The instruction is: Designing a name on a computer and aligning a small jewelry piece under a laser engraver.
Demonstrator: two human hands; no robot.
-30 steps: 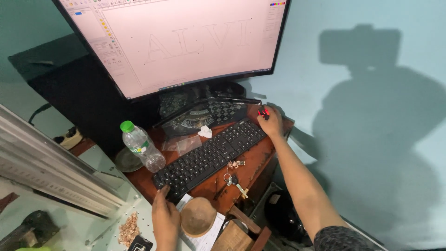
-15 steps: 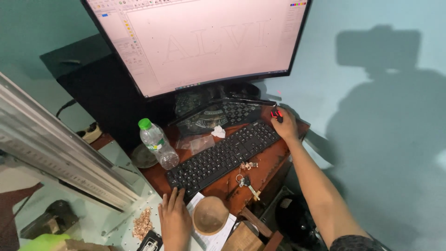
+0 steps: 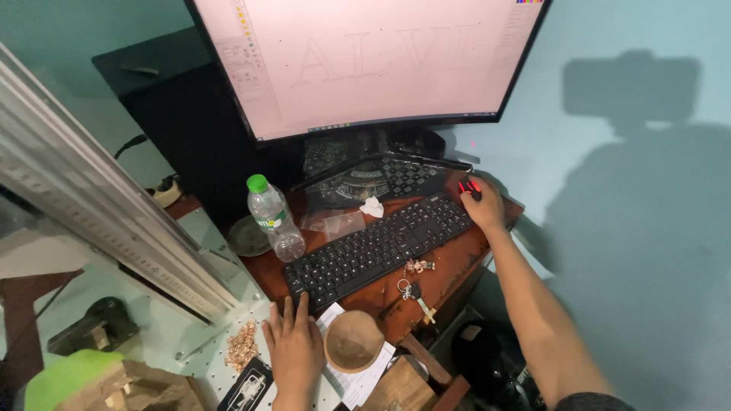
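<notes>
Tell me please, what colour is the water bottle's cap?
Green, on the bottle; head view.

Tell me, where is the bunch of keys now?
In the head view, the bunch of keys lies on the brown desk, just in front of the black keyboard, right of the wooden bowl.

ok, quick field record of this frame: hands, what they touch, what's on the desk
left hand: flat, fingertips at the near edge of the black keyboard
right hand: resting over a mouse with red lights, at the keyboard's right end
monitor: curved, lit, pale drawing with faint letter outlines
bottle: clear plastic, green cap, upright, left of the keyboard
wooden bowl: round, beside the left hand, on papers
keys: on the brown desk in front of the keyboard
</notes>
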